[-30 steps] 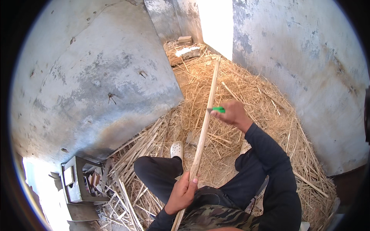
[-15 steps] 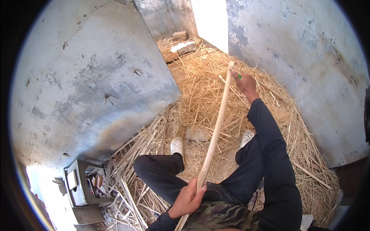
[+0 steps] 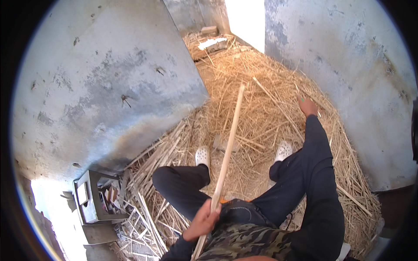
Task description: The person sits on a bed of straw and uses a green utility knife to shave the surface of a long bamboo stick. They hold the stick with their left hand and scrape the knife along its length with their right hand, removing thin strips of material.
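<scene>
The left hand's (image 3: 202,219) fingers wrap around a pale wooden strip (image 3: 229,154), which slants above the straw-like shavings (image 3: 261,124), its far end free. The right hand (image 3: 308,107), well apart from the strip, seems to have its fingers closed on a green tool (image 3: 303,99) — too small to identify. The strip looks bare already; whether any trimming is left — the view cannot tell.

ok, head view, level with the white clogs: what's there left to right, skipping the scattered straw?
Left wall → left clog → pale wooden strip → right clog → dark right sleeve → right wall.
</scene>
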Action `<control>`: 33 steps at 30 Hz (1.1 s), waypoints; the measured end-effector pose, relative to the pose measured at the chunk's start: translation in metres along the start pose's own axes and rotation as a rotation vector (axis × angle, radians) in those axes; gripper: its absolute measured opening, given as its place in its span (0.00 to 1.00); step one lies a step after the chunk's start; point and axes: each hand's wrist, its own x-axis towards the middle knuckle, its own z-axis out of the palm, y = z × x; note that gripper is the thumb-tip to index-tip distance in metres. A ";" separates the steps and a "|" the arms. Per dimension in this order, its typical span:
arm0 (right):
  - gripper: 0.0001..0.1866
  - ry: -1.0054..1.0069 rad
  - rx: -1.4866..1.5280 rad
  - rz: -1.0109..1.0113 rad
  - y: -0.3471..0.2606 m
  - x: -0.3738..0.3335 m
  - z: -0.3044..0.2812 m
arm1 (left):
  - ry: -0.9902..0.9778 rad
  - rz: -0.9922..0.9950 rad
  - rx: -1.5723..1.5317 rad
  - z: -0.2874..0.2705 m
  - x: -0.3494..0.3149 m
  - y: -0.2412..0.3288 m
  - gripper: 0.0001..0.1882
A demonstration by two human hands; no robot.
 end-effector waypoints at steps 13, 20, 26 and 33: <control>0.38 0.040 0.258 -1.172 -0.142 -0.205 -0.032 | 0.058 0.269 0.040 -0.008 0.089 0.066 0.15; 0.36 0.214 0.259 -1.284 -0.150 -0.220 -0.020 | 0.003 0.357 0.070 0.001 0.088 0.071 0.25; 0.38 0.121 0.187 -1.155 -0.156 -0.218 -0.026 | 0.120 0.466 0.245 0.006 0.083 0.059 0.26; 0.40 0.488 0.258 -1.338 -0.166 -0.190 -0.027 | 0.123 0.539 0.248 0.012 0.075 0.070 0.26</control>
